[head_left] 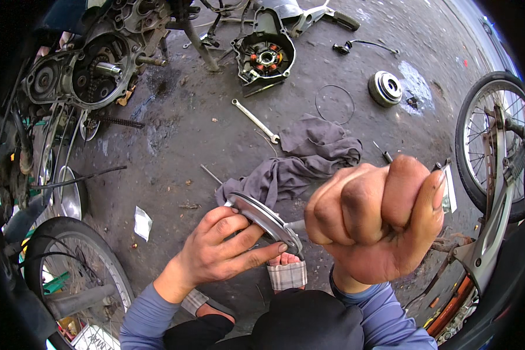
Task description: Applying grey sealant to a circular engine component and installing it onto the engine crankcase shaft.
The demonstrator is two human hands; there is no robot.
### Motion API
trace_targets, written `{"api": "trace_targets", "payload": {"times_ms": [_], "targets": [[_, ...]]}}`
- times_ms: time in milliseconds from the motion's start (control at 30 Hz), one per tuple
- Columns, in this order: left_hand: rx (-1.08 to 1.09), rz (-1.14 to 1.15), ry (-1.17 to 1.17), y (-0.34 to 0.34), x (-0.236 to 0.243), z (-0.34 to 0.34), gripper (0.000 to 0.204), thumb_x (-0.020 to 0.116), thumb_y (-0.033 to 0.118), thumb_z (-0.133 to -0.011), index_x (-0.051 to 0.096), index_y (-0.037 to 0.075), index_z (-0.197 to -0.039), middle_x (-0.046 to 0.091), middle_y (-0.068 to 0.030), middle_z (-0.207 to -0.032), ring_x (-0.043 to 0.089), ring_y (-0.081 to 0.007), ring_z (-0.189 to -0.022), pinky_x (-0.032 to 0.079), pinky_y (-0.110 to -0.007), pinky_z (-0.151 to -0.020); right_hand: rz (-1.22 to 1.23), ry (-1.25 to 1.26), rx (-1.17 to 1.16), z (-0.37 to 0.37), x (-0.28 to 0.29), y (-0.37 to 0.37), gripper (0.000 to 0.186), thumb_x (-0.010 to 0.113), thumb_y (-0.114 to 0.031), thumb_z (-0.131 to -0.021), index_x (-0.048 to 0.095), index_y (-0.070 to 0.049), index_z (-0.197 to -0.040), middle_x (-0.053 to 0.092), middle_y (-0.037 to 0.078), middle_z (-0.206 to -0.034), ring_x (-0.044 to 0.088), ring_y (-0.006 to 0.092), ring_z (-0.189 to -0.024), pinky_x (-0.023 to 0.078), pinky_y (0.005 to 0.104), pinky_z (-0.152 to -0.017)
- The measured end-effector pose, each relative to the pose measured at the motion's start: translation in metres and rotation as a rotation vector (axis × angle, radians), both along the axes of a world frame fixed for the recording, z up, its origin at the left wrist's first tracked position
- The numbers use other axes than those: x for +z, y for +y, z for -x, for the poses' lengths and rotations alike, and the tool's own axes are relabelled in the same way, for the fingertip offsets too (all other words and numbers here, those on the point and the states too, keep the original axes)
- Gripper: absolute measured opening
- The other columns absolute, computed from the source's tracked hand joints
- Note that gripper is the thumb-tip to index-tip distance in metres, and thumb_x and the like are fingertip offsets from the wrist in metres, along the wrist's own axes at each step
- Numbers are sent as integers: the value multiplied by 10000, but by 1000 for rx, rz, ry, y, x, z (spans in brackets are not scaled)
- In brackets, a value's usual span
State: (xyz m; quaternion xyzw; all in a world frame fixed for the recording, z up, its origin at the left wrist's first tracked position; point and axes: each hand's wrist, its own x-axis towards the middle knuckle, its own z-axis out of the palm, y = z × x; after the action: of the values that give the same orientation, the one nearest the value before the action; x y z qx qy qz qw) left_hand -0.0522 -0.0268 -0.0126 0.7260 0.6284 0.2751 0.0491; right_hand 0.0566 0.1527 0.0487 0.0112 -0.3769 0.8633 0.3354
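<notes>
Gripping one round metal disc (263, 216) with my left hand (221, 245), fingers spread over its near face, I record the part as held on the near side of one grey cloth (318, 146). My right hand (379, 224) is closed in a fist, nearer to me than the cloth's right end; one short shaft on the disc runs up to it, and whether the fist grips that shaft or only hides it, I cannot tell. Noted about the cloth: one thin rod (210, 174) at its left; one wrench (252, 120) beyond its left part, pointing toward it; one wire ring (354, 108) just beyond it; one drum-shaped metal part (385, 88) beyond and to its right. Farther beyond stands one engine cover (263, 24) with one ring of coils (266, 58) inside. Two spoked wheels are counted: one (89, 234) left of the cloth and nearer me, one (462, 143) well to its right. One silvery packet (143, 224) lies to its left, on my side.
</notes>
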Motion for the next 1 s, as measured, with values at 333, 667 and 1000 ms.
{"api": "trace_targets", "payload": {"times_ms": [333, 667, 1000], "targets": [[-80, -11, 108, -3, -2, 3, 319, 602, 249, -812, 687, 308, -1113, 617, 56, -1059, 525, -122, -966, 431, -331, -940, 57, -99, 3, 4, 3, -5, 462, 226, -439, -1048, 313, -156, -693, 231, -36, -450, 159, 71, -370, 183, 243, -336], [-81, -22, 152, -7, -4, 6, 300, 729, 248, -752, 714, 338, -1038, 599, 82, -890, 547, -129, -911, 457, -319, -863, 120, -120, 77, 4, -3, -8, 458, 237, -435, -1047, 324, -156, -695, 224, -42, -461, 170, 77, -397, 164, 249, -348], [-44, -9, 84, -9, -6, 13, 306, 606, 233, -808, 692, 314, -1091, 624, 65, -1028, 525, -121, -963, 433, -331, -925, 48, -110, 55, -7, -8, -9, 470, 233, -451, -1045, 307, -151, -691, 242, -32, -451, 186, 80, -366, 210, 255, -330]]}}
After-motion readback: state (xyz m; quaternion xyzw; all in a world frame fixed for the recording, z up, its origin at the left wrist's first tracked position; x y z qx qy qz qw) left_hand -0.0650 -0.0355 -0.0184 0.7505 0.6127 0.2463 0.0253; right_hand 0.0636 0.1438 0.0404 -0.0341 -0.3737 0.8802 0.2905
